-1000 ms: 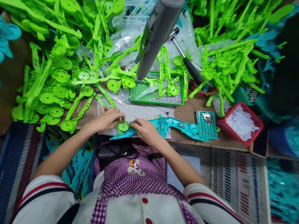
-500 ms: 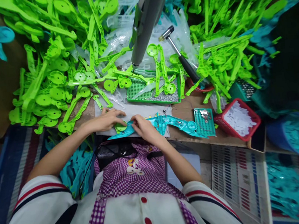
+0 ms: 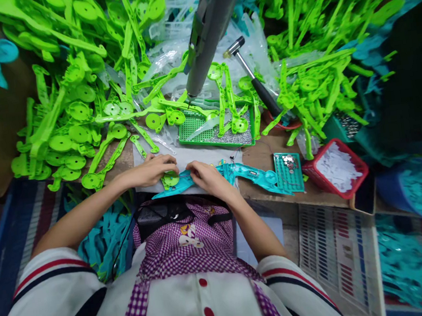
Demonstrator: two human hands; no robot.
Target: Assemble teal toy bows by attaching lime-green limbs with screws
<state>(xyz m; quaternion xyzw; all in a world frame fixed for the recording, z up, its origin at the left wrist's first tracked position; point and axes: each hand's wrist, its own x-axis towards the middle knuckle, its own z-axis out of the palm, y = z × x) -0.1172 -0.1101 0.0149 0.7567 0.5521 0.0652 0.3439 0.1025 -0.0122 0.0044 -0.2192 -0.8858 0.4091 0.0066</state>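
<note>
A long turquoise plastic piece (image 3: 253, 172), shaped like a toy bow, lies crosswise at the table's front edge. My right hand (image 3: 209, 179) is closed on its left half, with thumb and fingertips pinched together. At its left end, my left hand (image 3: 155, 170) curls its fingers over a small lime-green plastic part (image 3: 169, 180) that has a round disc. The green part lies against the turquoise piece, and the left fingertips partly cover it. A light sheet (image 3: 195, 155) is under both hands.
A grey power screwdriver (image 3: 205, 35) hangs above the work. Behind are a green tray (image 3: 193, 138) with small metal parts, a hammer (image 3: 257, 83) and heaps of green parts (image 3: 75, 118). Rightward stand a small teal tray (image 3: 294, 183) and a red basket (image 3: 308, 171) with white pieces.
My right hand has shifted very slightly to the right along the turquoise piece. My left hand stays almost in place over the green part.
</note>
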